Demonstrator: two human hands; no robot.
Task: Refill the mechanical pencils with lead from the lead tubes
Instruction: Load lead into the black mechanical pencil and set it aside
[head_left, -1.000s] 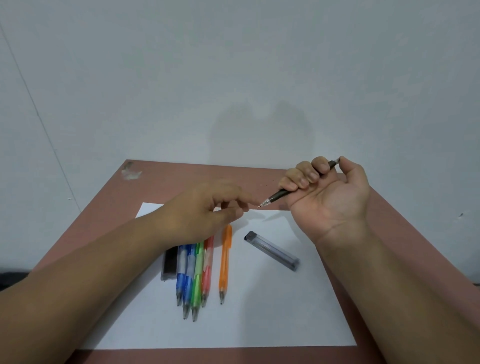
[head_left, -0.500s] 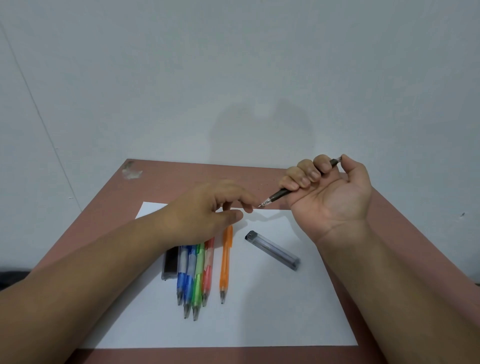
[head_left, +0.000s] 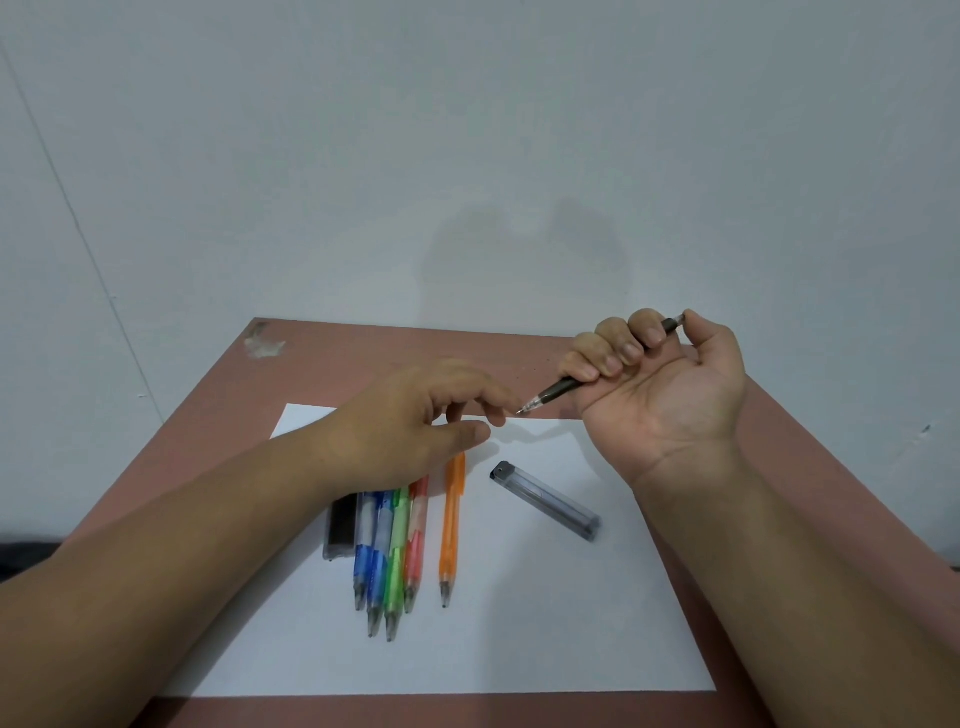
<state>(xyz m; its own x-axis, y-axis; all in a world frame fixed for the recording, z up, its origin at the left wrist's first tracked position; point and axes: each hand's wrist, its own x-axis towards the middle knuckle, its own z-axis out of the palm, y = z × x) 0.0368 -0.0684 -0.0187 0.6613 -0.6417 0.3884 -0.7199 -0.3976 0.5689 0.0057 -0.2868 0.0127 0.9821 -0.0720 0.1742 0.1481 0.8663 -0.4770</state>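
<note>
My right hand (head_left: 660, 395) grips a dark mechanical pencil (head_left: 556, 391) in its fist, thumb on the rear cap, metal tip pointing left. My left hand (head_left: 415, 421) hovers palm down with its forefinger touching that tip; whether a lead is pinched there is too small to tell. On the white sheet (head_left: 519, 639) lie an orange pencil (head_left: 451, 525), a row of two blue, a green and a red pencil (head_left: 392, 556), a grey lead tube (head_left: 545, 501) and a dark lead tube (head_left: 340, 527) partly under my left forearm.
The sheet rests on a reddish-brown table (head_left: 363, 353) pushed against a pale wall. A patch of torn tape (head_left: 262, 340) marks the table's far left corner. The table's right edge runs under my right forearm.
Almost nothing: my left forefinger stays at the pencil tip, and both hands hold their places with only slight shifts.
</note>
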